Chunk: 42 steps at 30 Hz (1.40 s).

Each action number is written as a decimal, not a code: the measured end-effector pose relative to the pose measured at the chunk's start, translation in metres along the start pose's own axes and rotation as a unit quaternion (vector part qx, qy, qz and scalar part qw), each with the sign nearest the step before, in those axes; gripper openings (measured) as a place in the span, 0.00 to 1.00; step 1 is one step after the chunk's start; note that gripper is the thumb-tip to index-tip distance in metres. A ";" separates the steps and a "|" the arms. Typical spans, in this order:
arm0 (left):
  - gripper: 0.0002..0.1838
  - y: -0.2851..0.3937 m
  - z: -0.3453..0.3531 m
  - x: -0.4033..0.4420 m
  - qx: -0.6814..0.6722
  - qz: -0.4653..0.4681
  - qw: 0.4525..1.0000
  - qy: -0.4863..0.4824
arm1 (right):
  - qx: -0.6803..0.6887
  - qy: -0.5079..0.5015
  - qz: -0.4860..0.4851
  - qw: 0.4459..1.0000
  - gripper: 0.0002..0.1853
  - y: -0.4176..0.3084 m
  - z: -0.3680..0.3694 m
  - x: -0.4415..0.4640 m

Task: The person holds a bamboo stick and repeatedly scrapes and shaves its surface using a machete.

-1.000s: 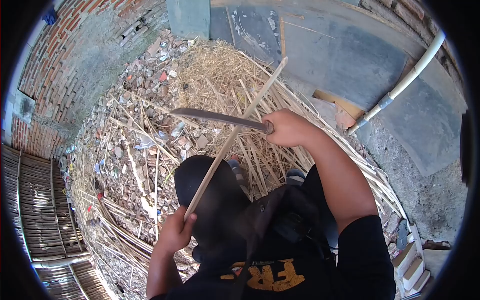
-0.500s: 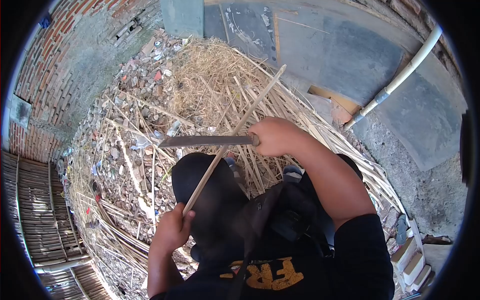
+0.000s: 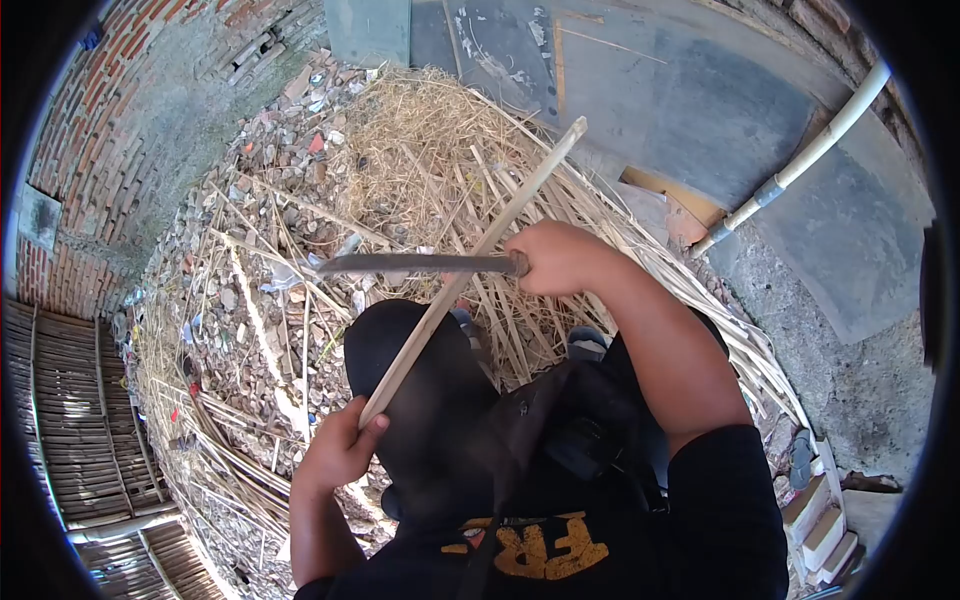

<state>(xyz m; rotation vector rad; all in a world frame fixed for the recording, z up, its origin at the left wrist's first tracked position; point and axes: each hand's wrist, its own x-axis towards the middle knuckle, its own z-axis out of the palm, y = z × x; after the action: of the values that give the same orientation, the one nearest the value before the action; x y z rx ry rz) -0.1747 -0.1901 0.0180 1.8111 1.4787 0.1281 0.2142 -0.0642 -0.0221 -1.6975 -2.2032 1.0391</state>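
A long pale bamboo strip (image 3: 530,190) slants from lower left to upper right. Its lower end is held in my left hand (image 3: 342,448), fingers closed round it and thumb along the side. My right hand (image 3: 558,258) grips the handle of a machete (image 3: 400,263). The dark blade points left and crosses the strip near its middle; whether its edge bites into the strip cannot be made out. Below the crossing, the strip passes over my dark-clothed knee (image 3: 390,335).
Cut bamboo strips (image 3: 510,325) and a heap of shavings (image 3: 410,130) lie on rubble ground (image 3: 235,300). Grey panels (image 3: 690,100) and a white pipe (image 3: 825,130) stand ahead to the right. A brick wall (image 3: 110,150) and a bamboo-slat screen (image 3: 75,410) are at left.
My right hand and the machete have moved slightly up, the blade now a little blurred. The strip appears turned, with more of its broad face showing. My left hand has shifted slightly left.
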 end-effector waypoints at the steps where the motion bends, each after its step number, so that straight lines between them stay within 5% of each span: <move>1: 0.17 0.002 -0.002 -0.002 0.001 -0.020 1.000 -0.015 | 0.011 -0.013 0.006 1.000 0.12 0.013 -0.003 0.007; 2: 0.17 0.006 -0.005 -0.003 0.001 -0.036 0.999 -0.025 | 0.042 -0.012 0.074 0.996 0.13 0.026 -0.008 0.014; 6: 0.17 0.004 -0.008 -0.003 -0.024 -0.048 0.998 -0.017 | 0.048 0.095 0.086 0.991 0.18 0.036 -0.007 0.017; 10: 0.18 -0.004 -0.002 -0.001 -0.052 -0.012 0.998 -0.014 | -0.008 0.037 0.016 0.999 0.16 -0.005 0.004 -0.001; 13: 0.18 0.005 0.000 -0.001 0.019 0.005 1.000 0.004 | -0.045 -0.033 0.033 0.998 0.15 -0.014 -0.005 -0.003; 17: 0.17 0.006 0.000 -0.007 0.051 -0.012 0.999 0.017 | 0.086 0.009 0.146 0.985 0.15 0.041 -0.017 0.015; 25: 0.18 0.008 0.001 -0.001 0.017 -0.001 1.000 0.005 | -0.082 0.024 -0.035 0.996 0.16 -0.012 0.011 -0.007; 32: 0.17 0.009 -0.002 -0.005 0.035 -0.039 0.999 -0.003 | 0.041 0.065 0.116 0.990 0.16 0.044 -0.013 0.015; 39: 0.16 0.007 0.003 -0.001 0.040 -0.005 0.999 0.007 | -0.087 0.043 0.002 0.995 0.16 -0.005 -0.003 -0.008; 42: 0.17 0.007 0.003 -0.007 0.080 -0.013 0.997 0.012 | 0.093 0.054 0.135 0.985 0.17 0.057 -0.016 0.019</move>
<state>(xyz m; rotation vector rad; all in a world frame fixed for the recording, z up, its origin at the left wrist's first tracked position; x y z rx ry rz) -0.1699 -0.1977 0.0226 1.9213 1.5675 0.0186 0.2604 -0.0341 -0.0502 -1.9499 -1.7839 1.1417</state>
